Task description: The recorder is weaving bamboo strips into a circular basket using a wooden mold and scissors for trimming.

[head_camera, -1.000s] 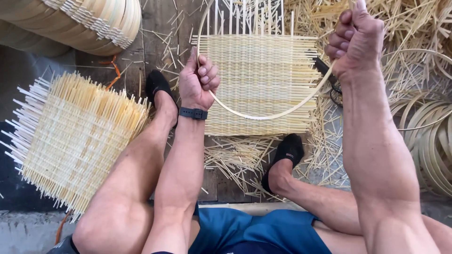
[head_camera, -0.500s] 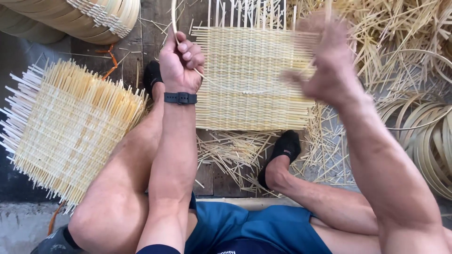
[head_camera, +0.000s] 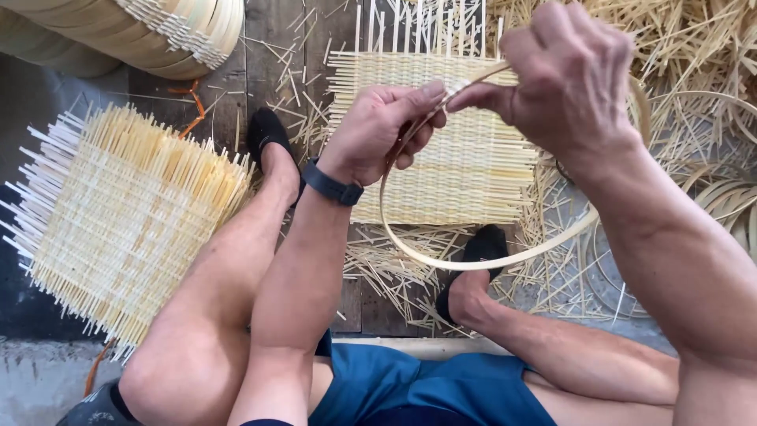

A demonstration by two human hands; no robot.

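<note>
A long flat bamboo strip [head_camera: 481, 259] is bent into a hoop in front of me. My left hand [head_camera: 378, 130], with a dark band on its wrist, and my right hand [head_camera: 572, 75] pinch the two ends together at the top of the loop. Under the hoop a square woven bamboo mat [head_camera: 473, 170] lies on the wooden floor, its uprights sticking out at the far edge. My feet in black shoes rest on either side of the mat.
A stack of woven mats [head_camera: 118, 213] with bristling ends lies at the left. Finished woven baskets [head_camera: 158, 31] sit at the top left. Loose bamboo slivers [head_camera: 694, 47] and coiled strips [head_camera: 733, 197] cover the floor on the right.
My hands, apart a second ago with the strip curved between them, have come together. The strip is now closed into a hoop, both ends held between my fingers.
</note>
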